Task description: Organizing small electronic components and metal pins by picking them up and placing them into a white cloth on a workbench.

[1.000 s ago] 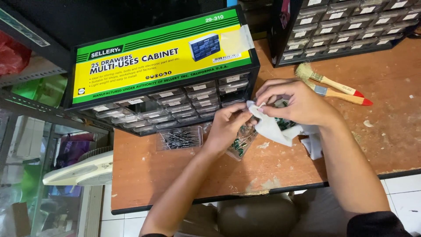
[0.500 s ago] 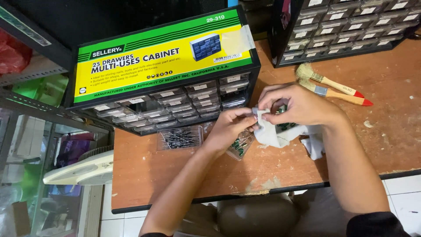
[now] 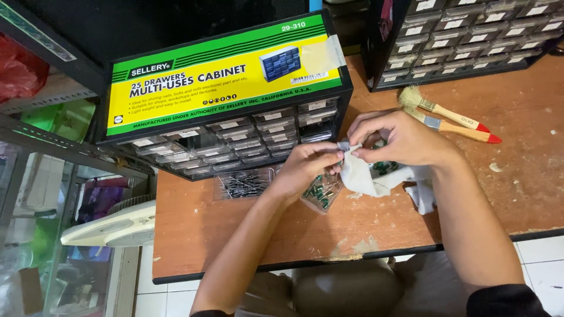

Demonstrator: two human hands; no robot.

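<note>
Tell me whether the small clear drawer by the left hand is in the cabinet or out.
Out. The clear drawer lies on the wooden table in front of the cabinet, holding small green parts, just below the left hand.

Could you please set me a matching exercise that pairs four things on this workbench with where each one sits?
Things:
1. two paintbrushes
2. clear drawer of thin metal pins
3. clear drawer of green parts
4. white paper strip

Places:
A. under the left hand
B. pinched by both hands, below the right hand
C. on the wooden table, right of the hands
D. in front of the green and yellow drawer cabinet

Pairs: 1-C, 2-D, 3-A, 4-B
</note>
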